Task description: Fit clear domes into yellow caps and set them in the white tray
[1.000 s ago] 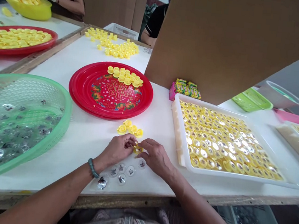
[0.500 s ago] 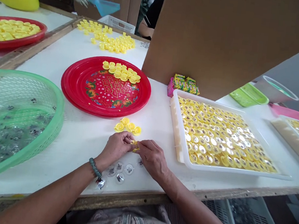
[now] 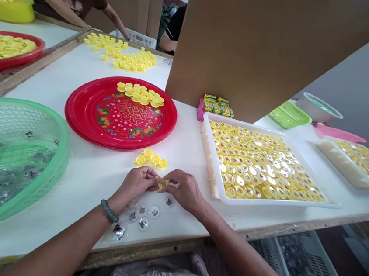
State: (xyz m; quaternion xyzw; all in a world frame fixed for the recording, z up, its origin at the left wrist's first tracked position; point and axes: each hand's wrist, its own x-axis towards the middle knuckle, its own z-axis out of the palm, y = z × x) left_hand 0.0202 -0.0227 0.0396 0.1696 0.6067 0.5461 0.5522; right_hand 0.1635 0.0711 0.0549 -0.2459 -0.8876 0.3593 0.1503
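My left hand pinches a small round yellow plastic piece above the table's near side. The thumb and forefinger of my right hand close on its other edge. A darker print shows on its face, though fingers partly cover it. Just beyond my hands lie several loose yellow pieces, cup-like with a wide rim. Several clear round discs with small animal-like prints lie on the white tabletop below my hands.
Red trays, stacked, hold yellow pieces at their far side. At left stands a green basket of clear discs. A white tray of printed yellow pieces is at right, near a cardboard panel. A co-worker reaches down across the table.
My right fingers have opened slightly around the yellow piece, showing its printed face. The view has shifted a little. The co-worker's blue scoop has gone from sight and their arms are lower.
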